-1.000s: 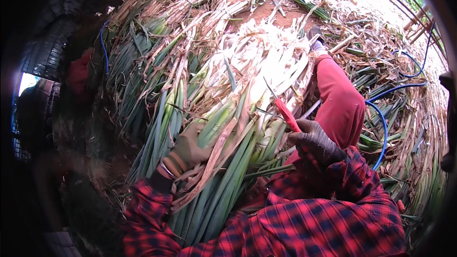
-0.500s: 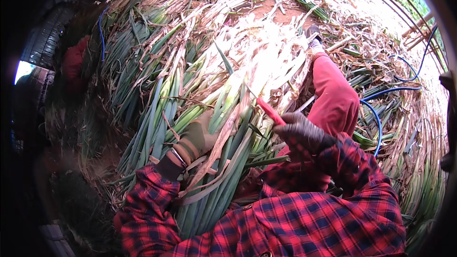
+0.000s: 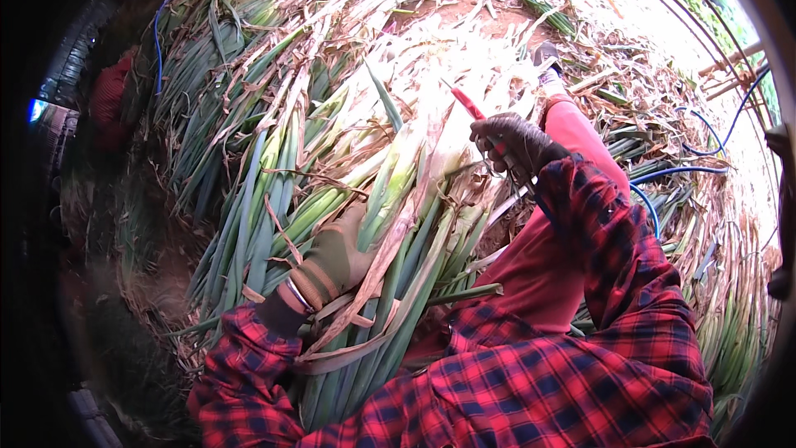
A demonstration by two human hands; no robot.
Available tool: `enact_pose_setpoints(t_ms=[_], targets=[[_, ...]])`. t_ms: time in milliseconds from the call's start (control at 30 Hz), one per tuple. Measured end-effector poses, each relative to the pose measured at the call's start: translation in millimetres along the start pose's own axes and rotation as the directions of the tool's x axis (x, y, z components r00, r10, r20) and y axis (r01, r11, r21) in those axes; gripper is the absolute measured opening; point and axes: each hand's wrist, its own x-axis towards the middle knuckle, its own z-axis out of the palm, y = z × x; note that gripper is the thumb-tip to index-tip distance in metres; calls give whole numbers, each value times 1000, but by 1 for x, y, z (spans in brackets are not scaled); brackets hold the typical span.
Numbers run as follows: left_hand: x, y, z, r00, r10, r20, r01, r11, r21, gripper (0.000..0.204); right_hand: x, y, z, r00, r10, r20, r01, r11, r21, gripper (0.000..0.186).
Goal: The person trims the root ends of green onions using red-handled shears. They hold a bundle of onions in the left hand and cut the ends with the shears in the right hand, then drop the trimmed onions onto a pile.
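Observation:
My left hand (image 3: 336, 261), in an olive glove with a brown striped cuff, is closed round a bunch of long green onions (image 3: 406, 257). Its fingers are partly hidden among the leaves. The bunch lies across my lap, leaves toward me and pale stems pointing away, with dry brown leaves hanging on it. My right hand (image 3: 518, 145), in a dark glove, grips a red-handled knife (image 3: 467, 104) above the pale stems. The knife's thin tip points up and to the left.
More green onions (image 3: 220, 116) lie heaped on the left. Blue cord (image 3: 680, 172) winds over dry leaves on the right. My bent leg (image 3: 531, 265) in red trousers borders the bunch. A red, rounded thing (image 3: 110, 104) shows in shadow at far left, and poles (image 3: 730, 58) stand at the upper right.
My right hand has moved up and away from me with the knife, from beside the bunch to above the stems. My left hand keeps its hold on the onions.

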Motion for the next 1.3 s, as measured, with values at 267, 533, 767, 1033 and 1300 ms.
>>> enact_pose_setpoints(t_ms=[267,533,767,1033,1300], targets=[[-3,13,-5,998,-69,4,68,996,57,62,54,-31,-14,999,-6,43,5,1000,31,33],[-4,-10,5,998,-58,-7,56,988,-144,64,91,-53,-13,999,-2,-37,3,1000,13,29],[-1,-31,0,999,-49,-17,45,975,-220,72,35,-8,-5,990,-3,139,-9,996,87,26],[2,10,-13,990,-101,-99,110,989,100,70,-155,49,75,968,180,177,-129,955,-267,35],[0,21,-7,969,-131,-211,174,964,199,79,-175,62,81,915,189,357,-64,940,-334,49]])
